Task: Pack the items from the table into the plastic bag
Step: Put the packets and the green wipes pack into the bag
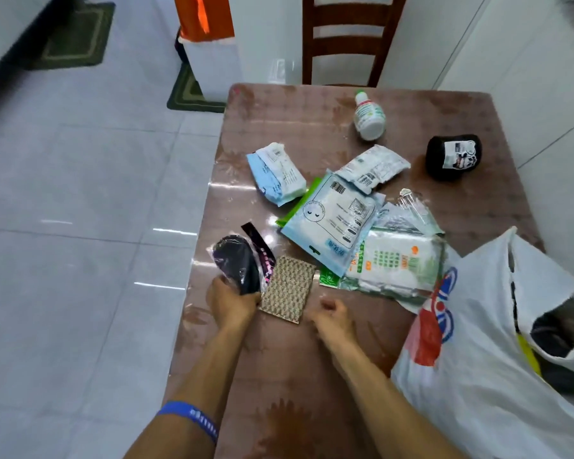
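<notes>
My left hand [230,301] grips a clear packet holding a black item [237,263] at the table's left edge. Beside it lies a patterned beige pad [289,289]. My right hand [333,318] hovers just right of the pad, fingers loosely curled, holding nothing. A white plastic bag [471,352] with red and blue print stands open at the right, with dark things inside. Flat packets lie in a pile: a light blue one [332,223], a green-and-white one [395,266], and a white one [371,168].
Farther back on the brown table [312,127] are a blue-white wipes pack [277,173], a white bottle [369,115] on its side and a black roll [453,157]. A wooden chair [348,38] stands behind the table. Tiled floor lies to the left.
</notes>
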Motion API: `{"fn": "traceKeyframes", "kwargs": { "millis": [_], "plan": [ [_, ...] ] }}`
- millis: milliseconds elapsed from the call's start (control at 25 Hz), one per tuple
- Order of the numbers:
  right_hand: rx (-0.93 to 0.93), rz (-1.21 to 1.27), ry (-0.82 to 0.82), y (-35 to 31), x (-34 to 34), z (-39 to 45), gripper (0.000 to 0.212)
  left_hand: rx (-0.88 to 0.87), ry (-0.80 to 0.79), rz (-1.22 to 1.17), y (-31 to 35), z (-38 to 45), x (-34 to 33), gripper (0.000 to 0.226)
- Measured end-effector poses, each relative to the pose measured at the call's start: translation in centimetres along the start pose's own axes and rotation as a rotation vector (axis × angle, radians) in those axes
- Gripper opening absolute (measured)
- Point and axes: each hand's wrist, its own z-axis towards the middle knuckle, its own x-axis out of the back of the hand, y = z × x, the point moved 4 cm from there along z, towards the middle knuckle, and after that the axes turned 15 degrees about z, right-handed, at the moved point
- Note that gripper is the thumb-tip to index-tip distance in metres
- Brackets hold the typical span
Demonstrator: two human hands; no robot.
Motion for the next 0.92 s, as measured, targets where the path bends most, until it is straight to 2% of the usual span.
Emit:
{"fn": "traceKeyframes", "kwargs": {
  "millis": [120, 160, 240, 280, 360, 480, 560, 640, 720, 800, 840, 920],
  "plan": [
    [0.023, 0.081, 0.041, -1.1, -1.2, 0.2, 0.058, 0.084, -0.33, -0.293, -0.5, -1.8, -1.2, 0.055],
    [0.031, 0.124, 0.025, -1.6, -1.5, -0.1, 0.049, 0.073, -0.437, -0.355, -0.5, -2.6, -1.3, 0.052],
    [0.023, 0.27, -0.117, -2.3, -2.4, -1.5, 0.021, -0.03, -0.539, -0.379, -0.4, -4.4, -0.6, 0.054],
    [-0.021, 0.367, -0.225, -2.5, -3.0, -2.4, 0.015, -0.088, -0.546, -0.396, -0.1, -5.3, 0.1, 0.059],
    [-0.1, 0.583, -0.411, -2.8, -3.9, -4.9, 0.017, -0.207, -0.518, -0.453, 0.7, -7.2, 1.6, 0.067],
    [-0.005, 0.731, -0.467, -3.2, -1.4, -8.5, 0.033, -0.392, -0.431, -0.435, 3.1, -12.4, 4.9, 0.083],
    [0.091, 0.765, -0.491, -4.0, 2.2, -11.1, 0.037, -0.515, -0.42, -0.452, 5.3, -16.4, 6.4, 0.104],
    [0.199, 0.774, -0.51, -5.4, 6.6, -14.1, 0.037, -0.601, -0.424, -0.561, 7.8, -20.4, 7.4, 0.108],
    [0.322, 0.749, -0.455, -6.5, 12.0, -16.4, 0.019, -0.628, -0.46, -0.753, 10.3, -24.1, 7.1, 0.085],
    [0.444, 0.713, -0.366, -7.3, 17.8, -18.1, 0.014, -0.608, -0.544, -0.923, 12.2, -27.6, 5.6, 0.071],
    [0.495, 0.687, -0.326, -7.3, 20.5, -18.7, 0.015, -0.59, -0.594, -0.951, 13.0, -28.8, 4.6, 0.066],
    [0.539, 0.657, -0.227, -6.9, 24.9, -19.2, 0.013, -0.545, -0.635, -0.911, 14.3, -31.0, 3.0, 0.04]
  ]
}}
